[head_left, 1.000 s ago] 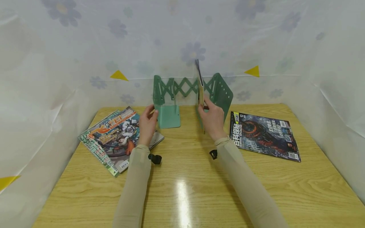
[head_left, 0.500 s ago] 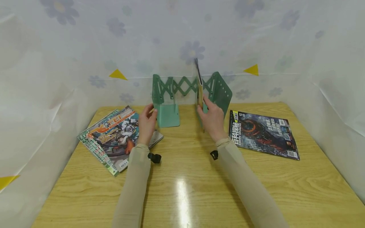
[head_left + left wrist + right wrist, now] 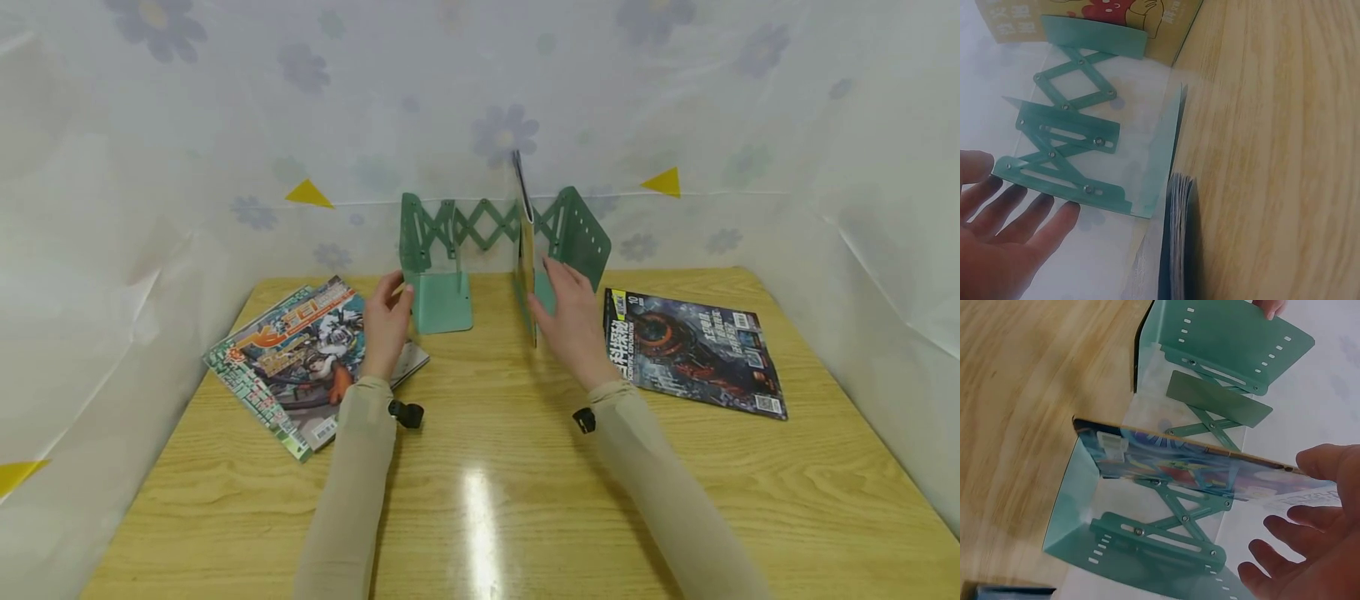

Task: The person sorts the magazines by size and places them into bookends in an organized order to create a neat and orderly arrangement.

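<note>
A green expandable metal bookend (image 3: 444, 304) stands at the back of the table, its end plates joined by a criss-cross lattice (image 3: 483, 223). One magazine (image 3: 527, 237) stands on edge inside it, against a small divider (image 3: 1094, 36) on the side away from the right end plate (image 3: 581, 237). My left hand (image 3: 386, 321) holds the front edge of the left end plate (image 3: 1066, 190), with thumb and fingers on either side. My right hand (image 3: 573, 321) is beside the magazine, its fingers spread apart and the thumb near the magazine's edge.
Several overlapping magazines (image 3: 300, 358) lie flat at the left of the wooden table (image 3: 465, 467). One dark-covered magazine (image 3: 697, 354) lies at the right. A flower-patterned white sheet (image 3: 420, 100) hangs behind the bookend and along both sides.
My right hand has let go of the magazine, spread its fingers and shifted slightly right. The magazine stays upright. My left hand keeps its place at the left end plate.
</note>
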`<state>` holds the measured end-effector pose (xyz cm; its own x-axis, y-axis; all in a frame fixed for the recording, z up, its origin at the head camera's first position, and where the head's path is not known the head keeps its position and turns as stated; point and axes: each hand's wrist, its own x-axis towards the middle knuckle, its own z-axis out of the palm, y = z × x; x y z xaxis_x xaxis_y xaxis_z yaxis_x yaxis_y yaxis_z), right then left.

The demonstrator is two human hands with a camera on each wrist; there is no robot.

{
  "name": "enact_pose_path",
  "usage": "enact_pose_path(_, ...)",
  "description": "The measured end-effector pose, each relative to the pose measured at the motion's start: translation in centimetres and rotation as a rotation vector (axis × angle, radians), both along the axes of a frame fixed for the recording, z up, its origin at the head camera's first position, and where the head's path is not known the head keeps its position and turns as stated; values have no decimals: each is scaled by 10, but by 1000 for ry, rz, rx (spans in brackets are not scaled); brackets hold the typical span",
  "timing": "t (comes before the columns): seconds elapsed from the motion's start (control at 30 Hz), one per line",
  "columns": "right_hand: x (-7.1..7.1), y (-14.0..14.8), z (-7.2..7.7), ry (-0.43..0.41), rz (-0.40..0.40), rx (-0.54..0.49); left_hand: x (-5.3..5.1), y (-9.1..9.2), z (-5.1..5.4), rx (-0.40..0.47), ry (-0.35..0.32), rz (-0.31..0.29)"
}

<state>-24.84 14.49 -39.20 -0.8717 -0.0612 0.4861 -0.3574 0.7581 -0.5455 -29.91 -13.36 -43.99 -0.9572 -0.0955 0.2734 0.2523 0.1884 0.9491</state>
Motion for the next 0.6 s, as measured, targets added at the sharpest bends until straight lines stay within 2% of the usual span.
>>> enact_pose_path(0.23, 12, 17, -5, -1, -23, 99, 0, 1, -1, -4, 15, 5)
enact_pose_path(0.6, 29, 42, -15, 54, -45, 159, -2, 0, -1, 6, -21, -5)
